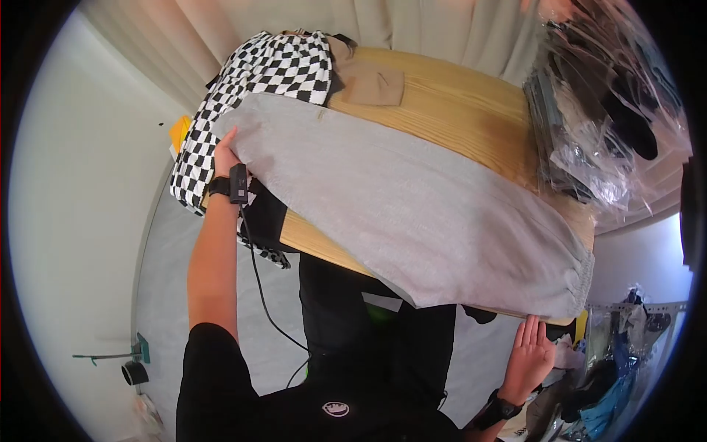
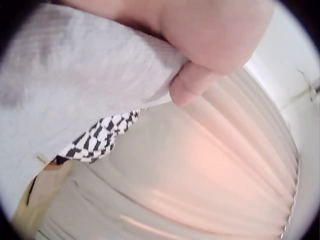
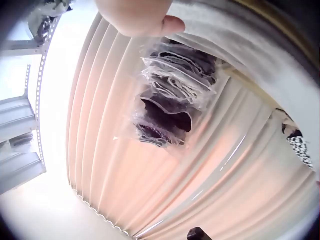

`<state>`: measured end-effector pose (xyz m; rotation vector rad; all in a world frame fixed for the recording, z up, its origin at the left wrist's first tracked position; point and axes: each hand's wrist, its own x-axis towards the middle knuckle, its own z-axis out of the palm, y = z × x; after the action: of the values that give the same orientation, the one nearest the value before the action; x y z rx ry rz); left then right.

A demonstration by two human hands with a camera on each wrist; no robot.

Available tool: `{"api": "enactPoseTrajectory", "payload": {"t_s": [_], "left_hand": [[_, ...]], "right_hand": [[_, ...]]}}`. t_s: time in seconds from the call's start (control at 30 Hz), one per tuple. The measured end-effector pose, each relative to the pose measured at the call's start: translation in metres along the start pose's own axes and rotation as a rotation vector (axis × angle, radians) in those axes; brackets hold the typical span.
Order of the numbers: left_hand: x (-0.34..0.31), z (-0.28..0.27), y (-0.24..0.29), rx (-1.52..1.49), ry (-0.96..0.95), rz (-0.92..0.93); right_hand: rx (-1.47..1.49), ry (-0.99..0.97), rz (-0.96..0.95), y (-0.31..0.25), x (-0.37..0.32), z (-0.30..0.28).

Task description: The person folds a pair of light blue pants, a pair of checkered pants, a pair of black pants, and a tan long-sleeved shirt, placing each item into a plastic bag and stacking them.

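Note:
A pair of light grey trousers (image 1: 412, 199), folded lengthwise into a long strip, lies slantwise across the wooden table (image 1: 456, 110). Its gathered cuff (image 1: 582, 283) is at the right end, near the table's front corner. At the opposite end my left hand (image 1: 225, 153) grips the cloth's edge, with some fingers hidden by the fabric; the left wrist view shows a fingertip (image 2: 184, 92) at that edge. My right hand (image 1: 532, 359) has its fingers extended together, fingertips right at the cloth's lower edge beside the cuff.
Black-and-white checkered cloth (image 1: 276, 70) hangs over the table's left end, next to a beige folded piece (image 1: 375, 82). Plastic-bagged garments (image 1: 589, 110) are stacked at the back right. A cable (image 1: 265, 295) runs down from the left wrist. Curtains (image 1: 442, 29) hang behind the table.

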<state>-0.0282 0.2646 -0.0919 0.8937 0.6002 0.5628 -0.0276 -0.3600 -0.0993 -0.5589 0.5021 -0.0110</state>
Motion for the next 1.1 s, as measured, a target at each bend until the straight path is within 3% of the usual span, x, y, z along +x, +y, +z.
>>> {"api": "enactPoseTrajectory", "payload": {"t_s": [0.03, 0.13, 0.2, 0.27, 0.33, 0.4, 0.43, 0.47, 0.5, 0.63, 0.73, 0.9, 0.93, 1.0, 1.03, 1.1], "left_hand": [[0.004, -0.001, 0.002, -0.031, -0.021, 0.059], [-0.01, 0.033, 0.012, -0.114, -0.055, 0.097], [-0.025, 0.06, 0.017, -0.073, -0.183, 0.106], [-0.052, 0.09, 0.013, -0.043, -0.225, 0.115], [-0.085, 0.119, -0.002, 0.451, -0.385, 0.196], [-0.117, 0.144, -0.037, 0.968, -0.667, 0.55], [-0.135, 0.16, -0.046, 1.088, -0.863, 0.625], [-0.145, 0.163, -0.059, 1.334, -0.938, 0.692], [-0.151, 0.165, -0.076, 1.295, -1.01, 0.64], [-0.142, 0.154, -0.114, 1.498, -1.003, 0.679], [-0.132, 0.147, -0.127, 1.541, -1.005, 0.835], [-0.129, 0.15, -0.133, 1.596, -0.829, 0.859], [-0.131, 0.152, -0.132, 1.598, -0.83, 0.861], [-0.137, 0.157, -0.128, 1.422, -0.697, 0.692], [-0.138, 0.158, -0.129, 1.426, -0.701, 0.687], [-0.137, 0.156, -0.127, 1.322, -0.936, 0.754]], "right_hand": [[-0.022, -0.124, 0.031, -0.003, 0.008, -0.015], [-0.013, -0.106, 0.088, -0.008, 0.02, -0.016], [-0.024, -0.094, 0.101, -0.013, 0.026, -0.02], [-0.054, -0.288, 0.14, -0.016, 0.03, -0.02], [-0.072, -0.244, 0.118, -0.015, 0.029, -0.007], [-0.074, -0.266, 0.113, -0.017, 0.03, -0.005], [-0.074, -0.263, 0.111, -0.018, 0.032, -0.008], [-0.061, -0.273, 0.112, -0.019, 0.036, -0.014], [-0.05, -0.281, 0.112, -0.021, 0.038, -0.02], [-0.033, -0.2, 0.059, -0.017, 0.035, -0.02], [-0.009, -0.141, 0.017, -0.014, 0.03, -0.013], [0.022, -0.115, -0.024, -0.01, 0.032, -0.01], [0.02, -0.107, -0.05, -0.009, 0.033, -0.009], [0.014, -0.118, -0.058, -0.008, 0.033, -0.009], [0.001, -0.126, -0.065, -0.008, 0.032, -0.01], [-0.034, -0.135, -0.081, -0.006, 0.029, -0.008]]}}
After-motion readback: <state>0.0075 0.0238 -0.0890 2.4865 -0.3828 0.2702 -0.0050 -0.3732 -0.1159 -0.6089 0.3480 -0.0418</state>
